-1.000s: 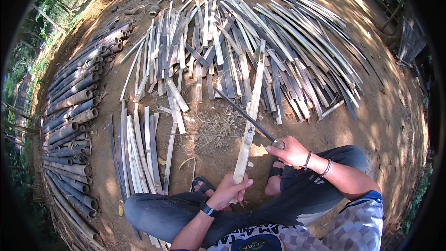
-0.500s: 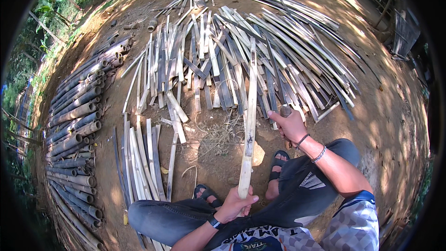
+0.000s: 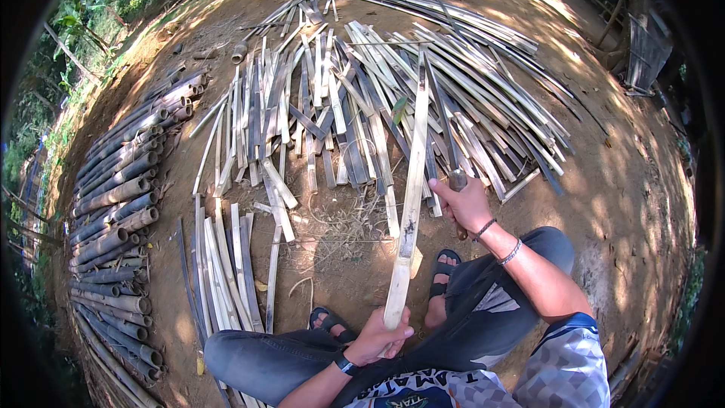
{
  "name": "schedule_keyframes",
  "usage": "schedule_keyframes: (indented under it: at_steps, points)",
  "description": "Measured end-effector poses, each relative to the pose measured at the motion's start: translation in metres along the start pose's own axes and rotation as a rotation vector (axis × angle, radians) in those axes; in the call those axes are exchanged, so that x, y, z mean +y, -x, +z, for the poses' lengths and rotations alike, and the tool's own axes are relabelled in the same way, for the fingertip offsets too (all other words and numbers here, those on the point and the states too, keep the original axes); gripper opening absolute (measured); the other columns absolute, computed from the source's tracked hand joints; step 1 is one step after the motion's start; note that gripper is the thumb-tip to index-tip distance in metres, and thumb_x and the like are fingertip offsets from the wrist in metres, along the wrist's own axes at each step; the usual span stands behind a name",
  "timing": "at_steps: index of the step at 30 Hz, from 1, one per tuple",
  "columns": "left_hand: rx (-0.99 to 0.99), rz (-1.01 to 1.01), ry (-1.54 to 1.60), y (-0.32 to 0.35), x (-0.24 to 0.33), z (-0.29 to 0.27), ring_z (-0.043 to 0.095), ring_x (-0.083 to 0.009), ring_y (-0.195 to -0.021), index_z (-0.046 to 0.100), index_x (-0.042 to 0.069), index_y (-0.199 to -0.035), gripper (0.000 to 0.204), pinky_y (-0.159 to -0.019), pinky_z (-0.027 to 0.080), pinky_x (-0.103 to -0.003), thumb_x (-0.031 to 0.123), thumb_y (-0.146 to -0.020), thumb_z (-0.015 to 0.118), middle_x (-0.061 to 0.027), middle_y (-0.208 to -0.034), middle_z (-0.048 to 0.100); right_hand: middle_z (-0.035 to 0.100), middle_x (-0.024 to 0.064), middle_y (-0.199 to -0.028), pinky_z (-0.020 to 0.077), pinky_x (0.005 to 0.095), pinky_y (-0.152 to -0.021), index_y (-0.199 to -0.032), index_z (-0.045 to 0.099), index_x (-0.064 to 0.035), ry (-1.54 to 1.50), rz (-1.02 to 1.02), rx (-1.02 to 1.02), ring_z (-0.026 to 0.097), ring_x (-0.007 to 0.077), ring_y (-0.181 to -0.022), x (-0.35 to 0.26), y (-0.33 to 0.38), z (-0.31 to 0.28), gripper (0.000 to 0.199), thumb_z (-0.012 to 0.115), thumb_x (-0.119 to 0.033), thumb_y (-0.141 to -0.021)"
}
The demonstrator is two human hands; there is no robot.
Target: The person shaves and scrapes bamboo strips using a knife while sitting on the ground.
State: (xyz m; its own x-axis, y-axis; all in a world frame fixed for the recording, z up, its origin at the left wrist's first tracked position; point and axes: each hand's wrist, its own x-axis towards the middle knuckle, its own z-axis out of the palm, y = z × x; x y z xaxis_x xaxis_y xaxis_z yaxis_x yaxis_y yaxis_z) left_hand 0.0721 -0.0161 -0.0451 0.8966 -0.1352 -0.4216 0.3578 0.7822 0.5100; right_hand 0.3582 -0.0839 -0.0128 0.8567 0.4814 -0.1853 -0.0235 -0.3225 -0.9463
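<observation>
Swung off the strip (image 3: 408, 230), the knife (image 3: 458, 179), partly indistinct mid-frame, filled the clenched right hand (image 3: 471, 205), while the left hand (image 3: 380, 336) clasped the strip's half-hidden end.

A head-worn fisheye looks down from above both hands (image 3: 384, 335).

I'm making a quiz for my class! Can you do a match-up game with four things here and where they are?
1. Long pale flat bamboo strip
2. Brown rounded tool handle
3. Black strappy sandals
4. Dark round bamboo poles

A. On the feet
B. In the left hand
C. Piled at far left
D. In the right hand

Pairs: 1-B, 2-D, 3-A, 4-C
</observation>
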Motion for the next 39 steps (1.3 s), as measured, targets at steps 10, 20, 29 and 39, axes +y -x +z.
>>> schedule_keyframes:
  at_steps: [10,20,29,39]
  points:
    - [0.087,-0.065,-0.157,-0.003,-0.017,0.011,0.050,-0.0064,-0.040,0.046,0.006,-0.093,0.024,-0.035,0.037,-0.019,0.006,-0.085,0.068,0.0025,-0.057,0.050,0.051,0.0012,-0.049,0.0355,0.0243,-0.036,-0.061,0.055,-0.0035,-0.015,-0.025,0.062,0.046,0.0081,-0.037,-0.008,-0.002,-0.018,0.043,0.076,-0.036,-0.080]
    - [0.475,0.362,-0.895,-0.013,-0.008,0.022,0.056,-0.0109,-0.043,0.049,0.002,-0.089,0.032,-0.043,0.045,-0.027,0.017,-0.077,0.075,-0.0016,-0.051,0.055,0.062,0.0064,-0.067,0.0420,0.0212,-0.039,-0.077,0.059,-0.0022,-0.062,-0.068,0.026,0.058,0.0091,-0.052,-0.012,-0.008,-0.014,0.034,0.076,-0.032,-0.080]
    - [0.710,0.495,-1.115,-0.017,-0.009,0.020,0.057,-0.0125,-0.045,0.053,0.001,-0.087,0.036,-0.046,0.045,-0.026,0.022,-0.073,0.078,-0.0035,-0.052,0.056,0.066,0.0053,-0.074,0.0478,0.0241,-0.061,-0.066,0.057,-0.0036,-0.307,-0.272,-0.062,0.059,0.0078,-0.067,-0.056,-0.005,0.027,0.036,0.081,-0.028,-0.075]
    - [0.844,0.620,-1.142,-0.024,-0.019,0.002,0.059,-0.0176,-0.047,0.051,0.004,-0.084,0.036,-0.047,0.048,-0.031,0.026,-0.073,0.078,-0.0038,-0.054,0.055,0.068,0.0081,-0.081,0.0504,0.0268,-0.068,-0.067,0.058,-0.0012,-0.264,-0.313,-0.115,0.062,0.0100,-0.070,-0.078,-0.004,0.045,0.029,0.081,-0.018,-0.072]
